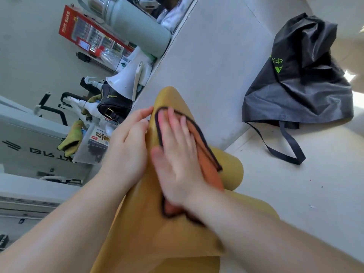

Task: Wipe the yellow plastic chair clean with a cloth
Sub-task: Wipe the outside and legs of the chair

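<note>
Pressing flat with fingers spread, the right hand (177, 154) lies on an orange cloth (204, 154) with a dark border, holding it against the yellow plastic chair (137, 233), which fills the lower middle of the view from the bottom edge up to a narrow rounded end near the centre. The cloth runs along the chair's upper surface beside its right edge, with one end bunched under the wrist and the other reaching almost to the rounded end; the hand is blurred. The left hand (128, 146) curls over the chair's left edge just beside the cloth, its fingertips touching the rim near the top, gripping the chair itself and not the cloth. Both forearms are bare. On the pale floor (295, 194) well to the right lies a crumpled black bag (299, 79) with green lettering and a loose strap. To the left, a shelf crowded with clutter holds a white megaphone (126, 81), a pale green flask (136, 26), a black purse (114, 105) and yellow gloves (72, 138).
</note>
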The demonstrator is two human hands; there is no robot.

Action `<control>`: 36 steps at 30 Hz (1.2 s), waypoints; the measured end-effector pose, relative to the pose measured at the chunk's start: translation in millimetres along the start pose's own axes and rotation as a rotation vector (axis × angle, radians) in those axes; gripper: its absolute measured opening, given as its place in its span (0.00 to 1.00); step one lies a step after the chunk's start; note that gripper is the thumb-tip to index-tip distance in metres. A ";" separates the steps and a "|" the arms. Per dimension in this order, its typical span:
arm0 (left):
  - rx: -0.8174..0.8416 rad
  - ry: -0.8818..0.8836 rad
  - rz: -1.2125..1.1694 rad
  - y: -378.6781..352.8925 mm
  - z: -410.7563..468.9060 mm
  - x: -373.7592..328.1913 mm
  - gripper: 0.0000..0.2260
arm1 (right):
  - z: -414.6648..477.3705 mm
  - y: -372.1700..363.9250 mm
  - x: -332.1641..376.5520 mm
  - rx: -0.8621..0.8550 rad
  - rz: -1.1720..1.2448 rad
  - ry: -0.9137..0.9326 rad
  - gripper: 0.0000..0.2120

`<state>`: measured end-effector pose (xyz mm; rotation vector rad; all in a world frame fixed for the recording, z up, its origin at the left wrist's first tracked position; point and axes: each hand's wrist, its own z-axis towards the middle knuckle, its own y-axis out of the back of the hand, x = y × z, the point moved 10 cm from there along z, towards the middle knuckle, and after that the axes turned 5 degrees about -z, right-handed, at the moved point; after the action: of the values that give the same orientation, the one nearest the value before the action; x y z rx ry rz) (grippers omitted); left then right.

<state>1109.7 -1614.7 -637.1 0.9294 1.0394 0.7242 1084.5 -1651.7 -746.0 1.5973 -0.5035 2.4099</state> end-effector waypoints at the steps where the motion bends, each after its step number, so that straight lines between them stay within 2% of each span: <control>1: 0.008 -0.002 -0.010 -0.6 0.0 0.8 0.20 | 31.1 5.0 -6.1 -0.005 0.032 -0.015 0.41; 4: 0.021 0.007 -0.013 0.1 -0.6 5.4 0.23 | 103.2 11.0 -22.4 0.070 0.203 -0.116 0.44; 6: 0.025 -0.001 -0.011 0.9 -1.7 5.3 0.23 | 107.8 9.5 -24.3 0.092 0.238 -0.138 0.38; 8: 0.027 -0.012 -0.031 2.2 -1.3 5.6 0.23 | 77.7 6.8 -21.6 0.066 0.195 -0.116 0.34; 11: 0.028 -0.012 -0.050 1.6 0.9 7.4 0.20 | -2.2 0.8 -3.7 0.013 0.060 -0.029 0.40; 14: 0.055 -0.010 -0.026 -1.3 2.0 8.4 0.20 | -27.4 -13.4 -2.8 0.055 0.014 -0.038 0.36; 17: 0.064 -0.032 -0.081 -3.4 3.7 5.1 0.20 | 39.5 5.3 -19.6 0.013 0.099 -0.114 0.38; 19: 0.051 0.002 -0.118 -3.9 5.2 7.8 0.24 | 98.9 6.9 -45.1 0.107 0.188 -0.193 0.37; 23: 0.023 0.010 -0.131 -2.6 4.0 8.1 0.24 | 135.5 -0.1 -66.8 0.214 0.184 -0.308 0.48; 26: 0.022 -0.012 -0.115 -1.5 6.0 6.7 0.22 | 102.9 5.9 -45.2 0.176 0.218 -0.206 0.45; 30: 0.003 -0.020 -0.197 -2.5 6.4 4.6 0.23 | 7.8 5.4 -0.5 0.139 0.066 0.081 0.43; 32: -0.002 -0.022 -0.229 -1.2 5.0 0.6 0.21 | -3.6 -1.5 4.1 0.167 0.080 0.074 0.43; 34: -0.007 -0.010 -0.247 -2.7 7.3 1.7 0.18 | 32.0 9.0 1.5 0.130 0.140 0.028 0.44; 36: -0.003 0.003 -0.224 -3.7 10.5 4.0 0.21 | 85.8 14.4 -10.3 0.133 0.159 -0.060 0.50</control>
<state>1121.2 -1615.9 -639.7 0.7942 1.1245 0.5404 1156.3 -1698.3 -727.4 1.7502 -0.5085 2.5661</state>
